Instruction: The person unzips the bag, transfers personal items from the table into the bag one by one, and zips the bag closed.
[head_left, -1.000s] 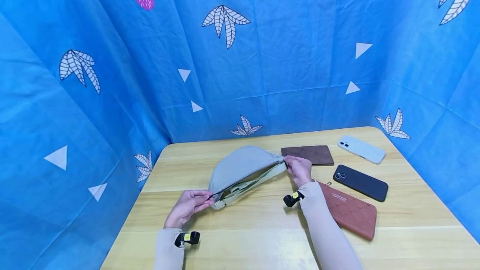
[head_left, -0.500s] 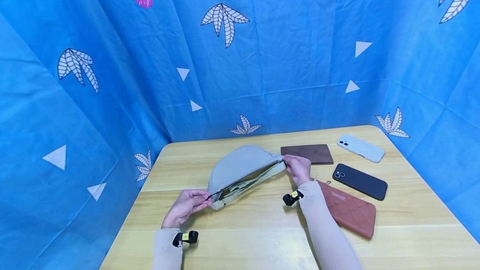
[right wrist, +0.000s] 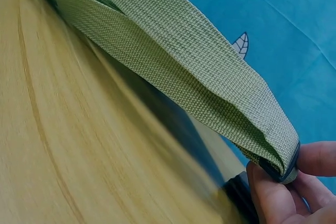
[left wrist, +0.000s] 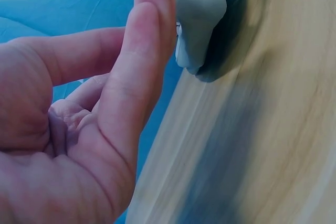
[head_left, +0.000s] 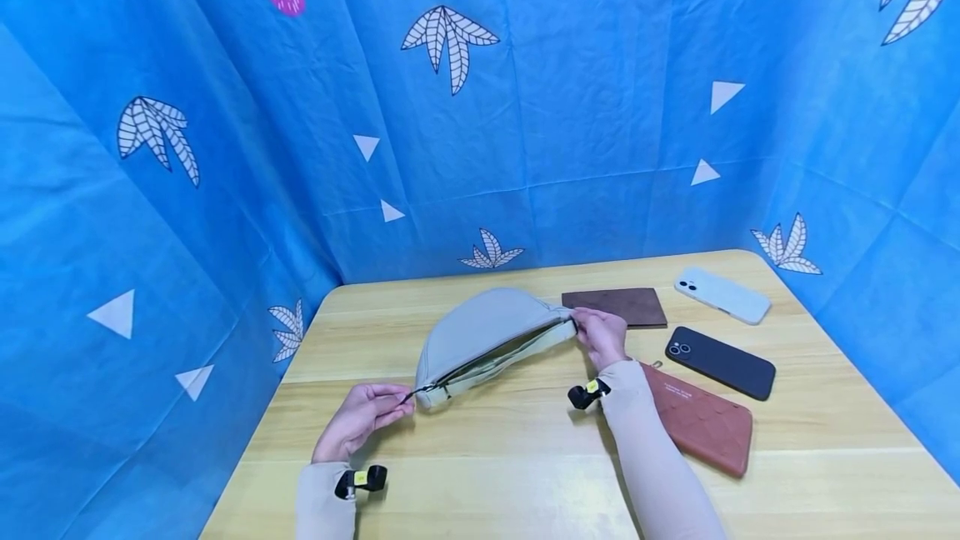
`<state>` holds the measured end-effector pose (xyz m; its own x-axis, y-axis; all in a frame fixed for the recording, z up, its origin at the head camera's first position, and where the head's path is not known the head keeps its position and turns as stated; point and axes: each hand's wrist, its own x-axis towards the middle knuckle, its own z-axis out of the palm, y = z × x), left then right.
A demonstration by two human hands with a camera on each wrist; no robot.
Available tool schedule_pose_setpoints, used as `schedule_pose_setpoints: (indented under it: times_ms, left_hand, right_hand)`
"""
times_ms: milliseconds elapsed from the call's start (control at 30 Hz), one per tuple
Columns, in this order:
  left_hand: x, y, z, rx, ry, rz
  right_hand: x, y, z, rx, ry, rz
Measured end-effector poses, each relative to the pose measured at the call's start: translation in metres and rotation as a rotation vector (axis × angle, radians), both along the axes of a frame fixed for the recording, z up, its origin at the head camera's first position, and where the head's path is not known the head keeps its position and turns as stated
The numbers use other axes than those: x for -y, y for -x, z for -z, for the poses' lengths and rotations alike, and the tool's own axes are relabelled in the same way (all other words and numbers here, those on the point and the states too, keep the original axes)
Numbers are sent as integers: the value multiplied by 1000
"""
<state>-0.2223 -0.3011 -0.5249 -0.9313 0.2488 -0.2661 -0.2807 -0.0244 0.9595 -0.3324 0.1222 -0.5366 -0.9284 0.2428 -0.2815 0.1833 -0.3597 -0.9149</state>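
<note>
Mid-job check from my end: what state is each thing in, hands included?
Grey bag: held at its right end; zip state unclear
Green strap: doubled over
Left hand: pinching a dark cord
Right hand: pinching the strap end
Dark brown wallet: lying flat
Pale phone: back up
Black phone: back up
Red-brown purse: flat, partly hidden

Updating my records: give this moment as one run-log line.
left hand pinches dark pull cord | right hand grips end of gray waist bag | brown wallet, reddish wallet, white smartphone, black smartphone: on table
</note>
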Motion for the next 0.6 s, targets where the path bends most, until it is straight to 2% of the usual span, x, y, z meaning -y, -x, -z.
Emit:
schedule_pose_setpoints:
  times_ms: [333, 467, 600]
  left_hand:
    - [5, -6, -5, 4, -16, 7]
    - [2, -7, -4, -17, 25, 36]
    - [-3, -5, -4, -31, 108, 77]
  right_hand:
    - [1, -1, 1, -5, 4, -6]
    - [1, -1, 1, 13, -17, -18]
    - [0, 0, 1, 26, -34, -36]
